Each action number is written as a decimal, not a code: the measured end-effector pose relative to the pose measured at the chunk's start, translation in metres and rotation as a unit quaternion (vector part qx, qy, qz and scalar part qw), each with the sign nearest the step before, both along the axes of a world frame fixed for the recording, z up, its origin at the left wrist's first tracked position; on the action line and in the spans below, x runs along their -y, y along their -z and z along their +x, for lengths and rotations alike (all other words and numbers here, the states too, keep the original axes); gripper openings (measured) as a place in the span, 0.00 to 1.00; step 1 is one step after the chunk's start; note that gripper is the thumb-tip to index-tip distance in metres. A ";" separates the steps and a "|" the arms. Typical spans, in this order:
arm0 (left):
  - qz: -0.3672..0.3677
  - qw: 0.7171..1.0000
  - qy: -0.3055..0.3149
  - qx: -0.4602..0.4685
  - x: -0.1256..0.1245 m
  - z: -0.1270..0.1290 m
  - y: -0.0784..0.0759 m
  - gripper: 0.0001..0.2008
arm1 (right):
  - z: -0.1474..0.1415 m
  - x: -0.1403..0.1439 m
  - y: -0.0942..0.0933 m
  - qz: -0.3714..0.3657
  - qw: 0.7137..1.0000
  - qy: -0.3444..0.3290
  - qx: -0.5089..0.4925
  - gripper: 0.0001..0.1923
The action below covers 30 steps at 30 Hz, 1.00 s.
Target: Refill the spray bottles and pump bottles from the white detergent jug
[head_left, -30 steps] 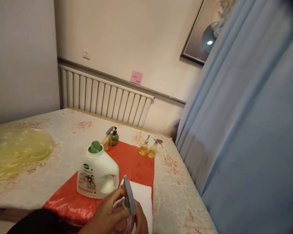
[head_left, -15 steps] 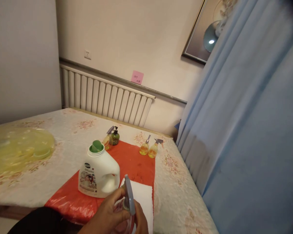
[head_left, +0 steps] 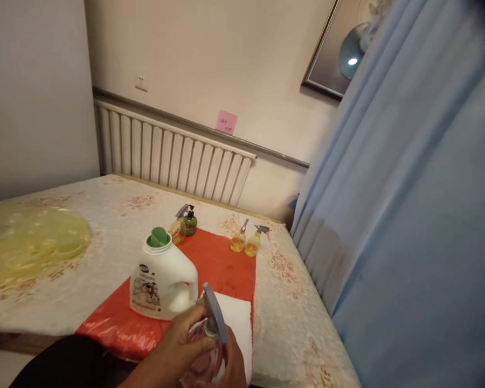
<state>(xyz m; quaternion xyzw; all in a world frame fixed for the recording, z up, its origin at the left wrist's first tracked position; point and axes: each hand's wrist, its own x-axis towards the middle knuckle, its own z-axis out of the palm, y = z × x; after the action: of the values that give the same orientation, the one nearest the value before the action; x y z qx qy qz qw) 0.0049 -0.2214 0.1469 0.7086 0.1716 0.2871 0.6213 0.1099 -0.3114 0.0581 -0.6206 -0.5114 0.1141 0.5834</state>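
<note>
Down at the bottom edge, the spray bottle is cut off, its base out of frame and much of its body covered by the left hand. The right hand shows only partly, sliced by the same edge. The writing on the pink note is too small to read. The jug label print is unreadable. Top right, the framed picture is half behind the curtain.

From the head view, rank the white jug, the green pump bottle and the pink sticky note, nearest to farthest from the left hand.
1. White jug: just beyond the left hand, on the red sheet.
2. Green pump bottle: at the sheet's far end.
3. Pink sticky note: on the back wall.
</note>
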 end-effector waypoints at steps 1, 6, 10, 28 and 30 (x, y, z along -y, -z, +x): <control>0.002 1.000 -0.008 0.000 0.001 0.000 -0.001 0.08 | 0.001 0.000 -0.004 -0.001 1.000 -0.020 -0.016 0.39; 0.023 0.998 -0.051 -0.010 0.007 0.001 0.002 0.09 | 0.004 0.003 -0.017 0.000 0.996 -0.056 -0.072 0.37; 0.049 0.993 -0.106 -0.036 0.011 0.004 0.004 0.09 | 0.004 0.005 -0.016 0.009 0.996 -0.055 -0.065 0.37; -0.004 1.000 -0.013 -0.011 0.005 0.002 0.008 0.12 | 0.003 0.012 -0.027 -0.025 0.992 -0.063 -0.109 0.36; -0.003 0.998 -0.060 -0.018 0.010 0.005 0.008 0.11 | 0.004 0.012 -0.025 -0.019 0.990 -0.080 -0.116 0.34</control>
<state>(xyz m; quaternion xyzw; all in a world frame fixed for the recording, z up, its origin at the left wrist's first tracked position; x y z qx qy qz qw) 0.0100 -0.2311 0.1387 0.7000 0.2261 0.3103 0.6021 0.1141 -0.3236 0.0826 -0.5712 -0.4858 0.2420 0.6158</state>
